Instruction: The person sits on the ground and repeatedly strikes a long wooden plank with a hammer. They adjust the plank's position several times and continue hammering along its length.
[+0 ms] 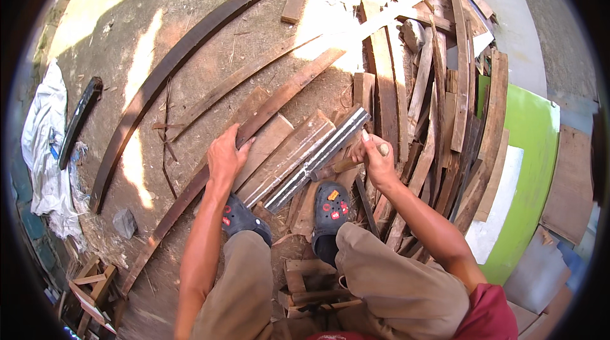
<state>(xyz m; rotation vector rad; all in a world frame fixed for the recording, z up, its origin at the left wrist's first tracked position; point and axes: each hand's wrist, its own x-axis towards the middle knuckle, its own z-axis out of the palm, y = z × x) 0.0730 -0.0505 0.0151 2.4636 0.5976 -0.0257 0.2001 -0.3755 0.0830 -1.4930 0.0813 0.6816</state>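
Observation:
My left hand (227,154) is closed round a long brown wooden plank (273,104), which slants from lower left to upper right. In my right hand (376,161) is a wooden-handled hammer (343,165); its dark head hangs by my right shoe and its handle butt sticks out past my fingers. Below the hammer and between my hands lie short boards (298,146), and among them a dark piece with white stripes (318,161). My thumb and fingers wrap the handle close to its butt end.
Dark clogs (331,213) are on my feet. A heap of planks (438,99) stands at the right beside a green sheet (524,168). A long dark beam (171,64), a white sack (51,156) and a grey stone (124,223) lie at the left.

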